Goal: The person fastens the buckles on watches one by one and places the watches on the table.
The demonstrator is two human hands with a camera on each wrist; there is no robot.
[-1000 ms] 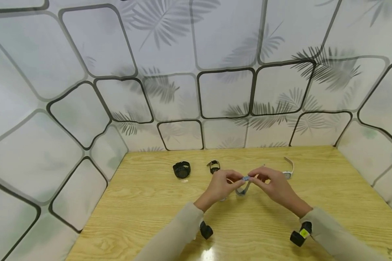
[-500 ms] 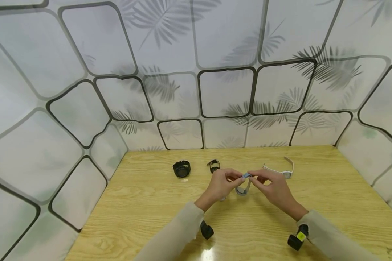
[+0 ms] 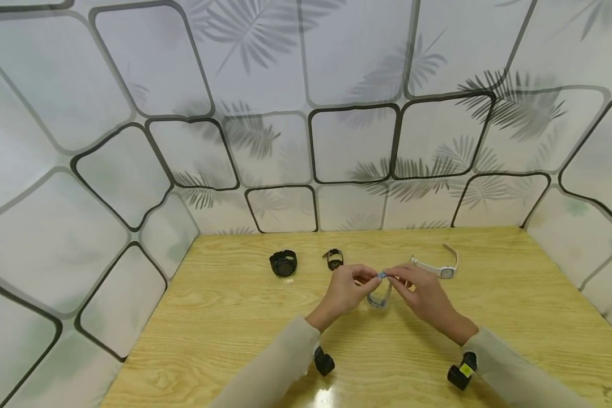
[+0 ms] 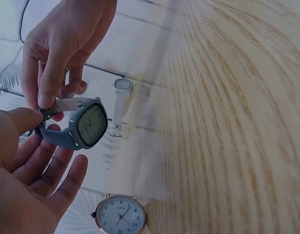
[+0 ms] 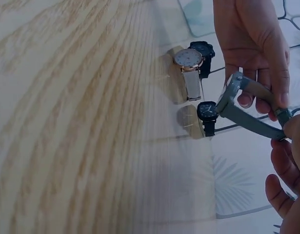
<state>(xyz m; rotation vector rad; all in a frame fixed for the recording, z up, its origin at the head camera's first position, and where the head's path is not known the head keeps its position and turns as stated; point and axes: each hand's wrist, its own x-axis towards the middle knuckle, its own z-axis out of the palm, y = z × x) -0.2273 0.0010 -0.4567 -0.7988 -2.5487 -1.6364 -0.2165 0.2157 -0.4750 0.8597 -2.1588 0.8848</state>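
A blue-grey wristwatch (image 3: 379, 302) with a squarish face hangs from both hands above the table, its strap drawn into a loop. My left hand (image 3: 343, 290) pinches the strap near the buckle between thumb and fingers. From the other side my right hand (image 3: 425, 294) pinches the strap end at the same spot. In the left wrist view the watch face (image 4: 92, 125) points sideways, away from the fingers. The right wrist view has the strap (image 5: 254, 126) running from the case to the meeting fingertips, which partly cover the buckle.
Along the back of the wooden table (image 3: 224, 323) lie a bulky black watch (image 3: 283, 264), a small black watch (image 3: 334, 259) and a white watch (image 3: 445, 272). A rose-gold watch (image 4: 121, 214) stands near the left hand. Patterned cloth walls (image 3: 352, 147) enclose the table.
My right hand has turned slightly and shifted a little, uncovering the white watch's strap. Both hands keep pinching the blue-grey watch's strap, whose joined ends have moved slightly.
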